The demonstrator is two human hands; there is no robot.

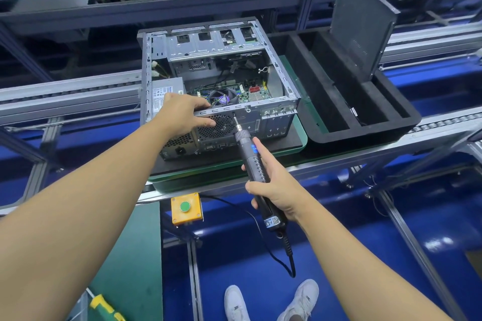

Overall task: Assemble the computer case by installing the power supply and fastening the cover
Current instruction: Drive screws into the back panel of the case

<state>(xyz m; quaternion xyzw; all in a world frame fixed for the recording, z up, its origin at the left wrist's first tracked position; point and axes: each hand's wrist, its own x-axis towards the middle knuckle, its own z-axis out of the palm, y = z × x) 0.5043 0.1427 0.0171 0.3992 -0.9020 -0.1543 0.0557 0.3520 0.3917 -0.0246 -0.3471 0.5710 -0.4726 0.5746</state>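
An open grey computer case (284, 78) lies on its side on a black pad, rear panel facing me. The grey power supply (167, 91) sits in its left corner. My left hand (182, 114) grips the top edge of the rear panel above the fan grille. My right hand (273, 185) holds a black electric screwdriver (250, 154); its bit touches the rear panel's upper edge near the middle. The dark side cover (362, 23) leans upright in a black foam tray at the right.
The black foam tray (365, 135) has long slots and sits to the right of the case on the conveyor line. A yellow box with a green button (185, 207) hangs below the table edge. A green-yellow tool handle (104, 307) lies at the bottom left. The screwdriver's cable trails down.
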